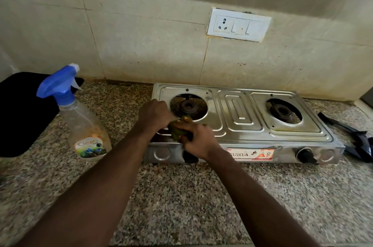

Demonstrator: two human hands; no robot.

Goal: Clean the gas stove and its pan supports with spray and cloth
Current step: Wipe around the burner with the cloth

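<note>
1. The gas stove (240, 117) is a two-burner stainless-steel unit. It stands on the speckled granite counter (171, 196), with its rear edge near the tiled wall (141, 44).
2. Both burner wells are uncovered. The left burner (188, 106) and the right burner (282, 111) sit exposed in their round openings.
3. The green cloth (177, 132) lies bunched on the stove top at the front edge of the left burner opening.
4. The right hand (198, 141) is closed around the cloth, fingers curled over it, and presses it against the steel surface.
5. The left hand (154, 114) is curled into a loose fist at the left rim of the left burner opening, touching the cloth. Whether it grips the cloth or only steadies the stove cannot be determined.
6. One black control knob (305, 154) is visible on the front panel at the right. A second dark knob shows partly below the right wrist.
7. The spray bottle (80, 117) stands upright on the counter to the left of the stove, apart from it, with a blue trigger head.
8. Black pan supports (351, 137) lie on the counter just beside the right end of the stove.
9. A white socket plate (239, 24) is mounted on the wall above the stove.
</note>
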